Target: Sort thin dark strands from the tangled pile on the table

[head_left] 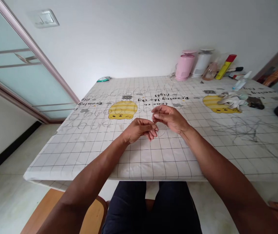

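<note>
Both hands meet above the middle of the checked tablecloth (151, 162). My left hand (141, 129) is closed, thumb against the fingers, on something too thin to make out. My right hand (169, 117) is pinched beside it, its fingertips almost touching the left ones. A faint thin loop seems to hang below the fingertips. Rows of thin wire-like rings (90, 118) lie on the cloth to the left and behind the hands. Loose dark thin strands (247, 130) are spread to the right.
At the back right stand a pink device (185, 66), a white device (202, 64), a yellow-and-red box (225, 67) and bottles. A crumpled cloth (231, 100) lies at the right, near a dark object (256, 102). A green packet (104, 79) sits at the back left edge.
</note>
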`<state>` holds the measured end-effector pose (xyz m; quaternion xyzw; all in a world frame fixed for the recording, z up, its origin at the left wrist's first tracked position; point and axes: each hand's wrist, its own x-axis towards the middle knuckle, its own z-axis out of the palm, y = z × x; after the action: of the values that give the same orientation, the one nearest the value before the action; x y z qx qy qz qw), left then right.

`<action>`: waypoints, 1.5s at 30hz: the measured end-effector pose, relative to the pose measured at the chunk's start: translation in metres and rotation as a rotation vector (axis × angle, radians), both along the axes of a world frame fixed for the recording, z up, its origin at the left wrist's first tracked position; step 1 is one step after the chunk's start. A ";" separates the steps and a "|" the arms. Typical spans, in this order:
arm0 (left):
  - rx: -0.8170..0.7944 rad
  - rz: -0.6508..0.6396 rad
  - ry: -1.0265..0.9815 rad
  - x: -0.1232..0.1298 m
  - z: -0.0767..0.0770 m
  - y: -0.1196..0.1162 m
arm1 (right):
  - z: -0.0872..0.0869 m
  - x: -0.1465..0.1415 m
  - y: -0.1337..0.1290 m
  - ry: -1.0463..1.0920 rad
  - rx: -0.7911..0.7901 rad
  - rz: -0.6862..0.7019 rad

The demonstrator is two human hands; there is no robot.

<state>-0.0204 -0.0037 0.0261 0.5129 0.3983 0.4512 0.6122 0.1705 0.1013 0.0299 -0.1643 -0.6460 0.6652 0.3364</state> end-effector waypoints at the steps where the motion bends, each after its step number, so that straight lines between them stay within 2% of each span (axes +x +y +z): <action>1: -0.022 -0.007 -0.017 -0.001 0.001 0.000 | 0.000 0.000 0.000 0.005 0.006 -0.008; 9: -0.098 0.000 -0.085 -0.004 0.003 0.000 | 0.000 0.000 0.000 0.033 -0.003 -0.094; 18: -0.120 0.004 -0.038 -0.006 0.003 0.001 | -0.004 0.001 0.001 0.028 -0.052 -0.150; 22: -0.026 0.110 0.043 -0.002 0.001 0.001 | -0.004 0.001 0.005 0.024 -0.058 -0.182; 27: 0.071 0.376 0.114 0.006 -0.002 0.004 | -0.004 0.002 0.012 -0.074 -0.091 -0.281; 31: 0.107 0.530 0.095 0.006 -0.001 0.006 | -0.005 0.003 0.008 -0.185 0.010 -0.161; 35: 0.104 0.559 0.056 0.001 0.001 0.006 | -0.010 -0.002 0.000 -0.257 0.118 -0.052; 41: 0.059 0.517 0.047 -0.002 -0.004 0.008 | -0.015 -0.007 -0.004 -0.283 0.141 -0.124; 45: 0.053 0.548 0.040 -0.001 -0.006 0.011 | -0.013 -0.006 -0.005 -0.296 0.146 -0.126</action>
<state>-0.0212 0.0075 0.0205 0.4107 0.5224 0.6001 0.4454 0.1642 0.0962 0.0171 -0.2757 -0.7233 0.5628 0.2898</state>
